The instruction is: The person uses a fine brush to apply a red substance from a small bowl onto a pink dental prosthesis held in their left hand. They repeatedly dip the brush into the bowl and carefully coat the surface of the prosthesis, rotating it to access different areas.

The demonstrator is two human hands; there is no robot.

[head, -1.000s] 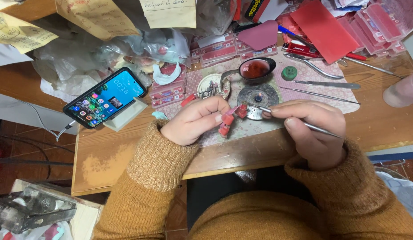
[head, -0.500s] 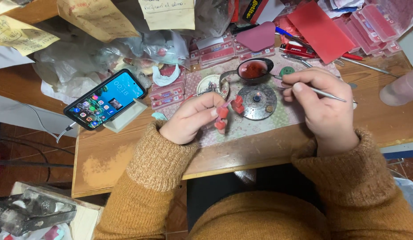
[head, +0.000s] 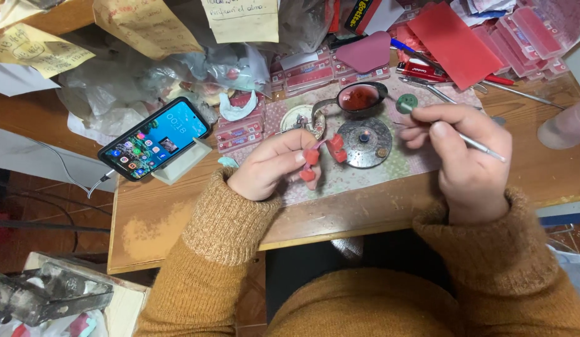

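My left hand [head: 274, 163] rests on the patterned mat [head: 365, 178] and grips a small pink and red wax piece [head: 320, 157] between thumb and fingers. My right hand [head: 461, 156] holds a thin metal tool [head: 483, 148] like a pen, its tip reaching toward a dark spoon-like dish of red wax [head: 360, 98]. Between the hands sits a round dark metal burner [head: 365, 142] with a tiny flame at its centre. Both arms wear mustard knitted sleeves.
A smartphone [head: 154, 138] with a lit screen leans on a white stand at the left. Red flat boxes [head: 305, 75], red sheets [head: 453, 45], metal tools [head: 517, 92], plastic bags [head: 125, 87] and paper notes crowd the back of the wooden bench [head: 153, 212]. A pink cup [head: 567, 128] stands far right.
My right hand has lifted with the tool from beside the left hand to the far side of the burner, near the wax dish. My left hand has hardly moved.
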